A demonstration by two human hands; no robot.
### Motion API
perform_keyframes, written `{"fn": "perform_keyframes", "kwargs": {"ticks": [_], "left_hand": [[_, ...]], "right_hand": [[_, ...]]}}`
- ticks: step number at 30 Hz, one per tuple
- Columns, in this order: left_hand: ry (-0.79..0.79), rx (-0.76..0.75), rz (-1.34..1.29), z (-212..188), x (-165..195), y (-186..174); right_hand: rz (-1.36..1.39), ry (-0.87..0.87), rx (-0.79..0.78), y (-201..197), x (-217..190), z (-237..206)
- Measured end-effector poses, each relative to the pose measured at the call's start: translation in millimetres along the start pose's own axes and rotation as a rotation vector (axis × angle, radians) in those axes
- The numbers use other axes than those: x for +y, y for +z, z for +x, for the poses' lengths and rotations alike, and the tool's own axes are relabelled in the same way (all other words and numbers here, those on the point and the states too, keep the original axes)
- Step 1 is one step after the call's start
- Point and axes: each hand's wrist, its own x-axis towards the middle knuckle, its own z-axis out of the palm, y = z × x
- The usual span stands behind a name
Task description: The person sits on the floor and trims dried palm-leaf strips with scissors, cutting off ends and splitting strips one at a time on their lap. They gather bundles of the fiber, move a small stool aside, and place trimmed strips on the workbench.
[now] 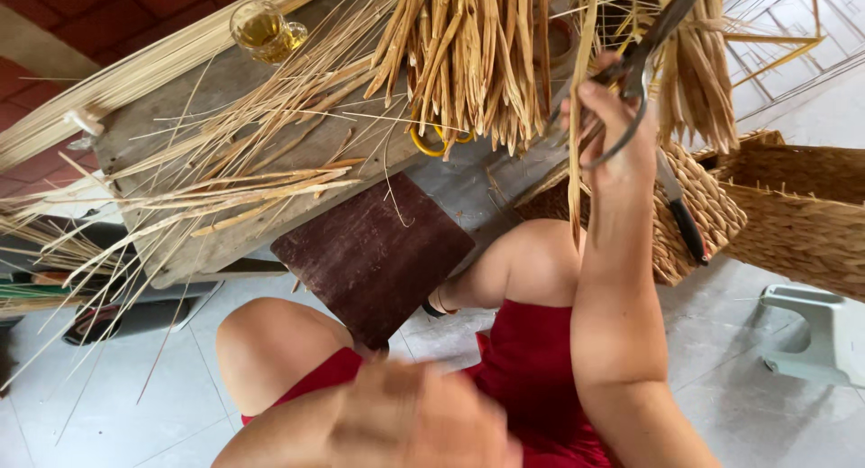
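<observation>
I see the largest item first: a bundle of dried straw strands (pixel 468 54) hanging at the top of the view, its cut ends fanning downward over the tabletop (pixel 171 135). I judge this material light, stiff along its length, brittle and prone to splitting; it is best held near the bound upper part, not at the loose tips. One long strand (pixel 577 144) hangs free beside my right hand (pixel 608 126). That hand is raised, its grip closed through the handles of a pair of scissors (pixel 644 45), blades pointing up into the bundle. The scissors are rigid and sharp; hold them by the loops only. My left hand (pixel 414 423) is low, blurred, above my lap; I cannot tell its grip.

Surrounding items: woven baskets (pixel 793 216) at right, a dark square board (pixel 369 252) below the tabletop, a knife with a black handle (pixel 685 220) resting on a basket, a glass of amber liquid (pixel 261 28) on the tabletop. Loose stalks (pixel 225 198) lie across the tabletop and overhang its edge, obstructing reach on that side.
</observation>
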Motion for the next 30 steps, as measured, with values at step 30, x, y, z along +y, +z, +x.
{"fn": "perform_keyframes", "kwargs": {"ticks": [30], "left_hand": [[-0.777,0.912,-0.001,-107,118,97]], "right_hand": [[-0.951,-0.133,-0.708,69,-56,-316]]}}
